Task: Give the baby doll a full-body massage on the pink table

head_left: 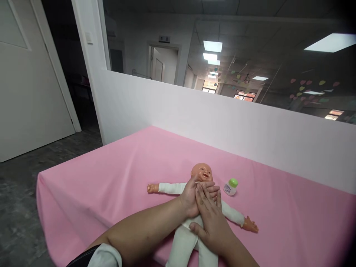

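A baby doll [183, 241] with a white cloth body lies face up on a pink-covered table, arms spread to both sides. Above its chest, my left hand [191, 198] is turned palm up with the fingers stretched out. My right hand [213, 218] lies palm down across the left palm and fingers, its own fingers extended and the thumb apart. The two hands touch each other and hide most of the doll's chest; whether they press on it I cannot tell. Just right of the doll's head stands a small jar [230, 187] with a green lid, upright.
The pink cloth [116, 178] covers the table and hangs over its left edge. A white low wall [222, 122] with a large glass pane [250, 55] above it runs along the back. On the left are a door [30, 85] and a dark doorway.
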`<state>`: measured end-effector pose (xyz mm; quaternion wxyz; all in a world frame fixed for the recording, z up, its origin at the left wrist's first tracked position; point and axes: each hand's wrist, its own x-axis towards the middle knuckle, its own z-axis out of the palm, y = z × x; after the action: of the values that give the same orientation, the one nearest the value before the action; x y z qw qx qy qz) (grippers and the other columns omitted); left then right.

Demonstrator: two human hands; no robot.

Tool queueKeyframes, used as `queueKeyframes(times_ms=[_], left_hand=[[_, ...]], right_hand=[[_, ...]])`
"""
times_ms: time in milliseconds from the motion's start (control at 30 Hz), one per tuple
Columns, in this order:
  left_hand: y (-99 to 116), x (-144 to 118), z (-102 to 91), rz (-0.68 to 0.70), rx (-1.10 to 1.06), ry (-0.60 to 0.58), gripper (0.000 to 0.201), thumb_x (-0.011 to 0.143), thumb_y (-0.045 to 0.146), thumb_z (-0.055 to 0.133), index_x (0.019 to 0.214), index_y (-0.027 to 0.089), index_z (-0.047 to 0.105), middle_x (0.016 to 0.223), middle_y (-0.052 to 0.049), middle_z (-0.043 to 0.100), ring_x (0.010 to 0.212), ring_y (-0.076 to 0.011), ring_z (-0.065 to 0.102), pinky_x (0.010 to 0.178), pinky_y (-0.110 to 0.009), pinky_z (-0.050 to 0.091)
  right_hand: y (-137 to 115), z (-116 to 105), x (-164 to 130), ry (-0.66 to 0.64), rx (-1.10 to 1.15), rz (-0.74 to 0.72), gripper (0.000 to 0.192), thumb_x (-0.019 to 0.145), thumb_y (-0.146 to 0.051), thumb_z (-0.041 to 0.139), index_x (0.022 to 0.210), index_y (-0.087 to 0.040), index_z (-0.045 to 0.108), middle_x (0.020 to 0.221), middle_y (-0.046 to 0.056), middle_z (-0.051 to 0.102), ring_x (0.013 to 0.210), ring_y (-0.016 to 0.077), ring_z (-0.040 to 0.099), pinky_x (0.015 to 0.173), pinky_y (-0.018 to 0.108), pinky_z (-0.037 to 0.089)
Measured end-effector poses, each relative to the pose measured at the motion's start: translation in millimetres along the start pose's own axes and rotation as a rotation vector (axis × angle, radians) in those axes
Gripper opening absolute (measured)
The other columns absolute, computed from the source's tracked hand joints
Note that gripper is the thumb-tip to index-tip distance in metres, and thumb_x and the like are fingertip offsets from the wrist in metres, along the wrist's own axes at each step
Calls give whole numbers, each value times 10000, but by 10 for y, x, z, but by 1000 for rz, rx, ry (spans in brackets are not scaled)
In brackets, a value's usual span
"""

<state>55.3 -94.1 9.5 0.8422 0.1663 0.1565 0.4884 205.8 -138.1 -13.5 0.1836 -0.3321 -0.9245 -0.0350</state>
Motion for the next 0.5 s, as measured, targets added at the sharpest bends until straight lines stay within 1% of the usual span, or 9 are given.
queueKeyframes(times_ms=[100, 167, 200, 267, 367, 433, 500], left_hand=[[-70, 9, -24, -13, 5, -68, 678, 990, 696, 518, 1127, 60, 710, 1156, -260, 786, 1207, -379, 747, 1211, -537, 445], [-47, 16, -36, -22, 9, -117, 605, 986, 648, 543, 1073, 74, 714, 1103, -249, 793, 1188, -380, 751, 1209, -538, 444], [-15, 20, -40, -14, 8, -126, 578, 983, 617, 558, 1077, 68, 714, 1094, -247, 793, 1170, -371, 757, 1207, -523, 448], [83, 27, -44, 37, -6, -100, 558, 974, 546, 586, 1152, 30, 704, 1110, -251, 789, 1133, -340, 767, 1192, -473, 467], [257, 32, -46, 117, -36, -15, 656, 969, 497, 590, 1329, -49, 634, 1220, -288, 758, 1157, -322, 762, 1145, -415, 507], [345, 35, -49, 135, -30, 32, 718, 978, 520, 578, 1406, -57, 590, 1313, -308, 726, 1197, -332, 752, 1104, -411, 537], [386, 42, -58, 131, -14, 55, 730, 992, 552, 559, 1436, -27, 584, 1357, -301, 714, 1204, -331, 753, 1065, -412, 559]], right_hand=[[71, 35, 8, 28, -19, 109, 1030, 1055, -723, 495, 1761, -267, -100, 1811, 169, 170, 1678, 441, 209, 1292, 827, 66], [123, 56, 7, 48, -16, 159, 1034, 1055, -707, 516, 1756, -289, -119, 1813, 168, 172, 1676, 448, 209, 1277, 849, 106], [149, 65, 5, 51, -12, 170, 1032, 1056, -697, 524, 1756, -296, -119, 1813, 166, 172, 1677, 446, 204, 1274, 854, 115], [195, 74, 1, 38, 3, 173, 1013, 1059, -678, 537, 1760, -306, -92, 1813, 161, 184, 1680, 439, 192, 1273, 859, 113], [222, 37, -2, -27, 58, 137, 951, 1076, -634, 537, 1768, -300, -23, 1806, 152, 217, 1684, 420, 183, 1284, 840, 142], [190, -27, -6, -82, 111, 83, 874, 1105, -575, 507, 1771, -290, 17, 1804, 139, 225, 1688, 384, 192, 1309, 781, 201], [121, -102, -15, -130, 153, 4, 813, 1128, -520, 473, 1771, -288, 35, 1808, 120, 213, 1690, 346, 210, 1333, 724, 220]])
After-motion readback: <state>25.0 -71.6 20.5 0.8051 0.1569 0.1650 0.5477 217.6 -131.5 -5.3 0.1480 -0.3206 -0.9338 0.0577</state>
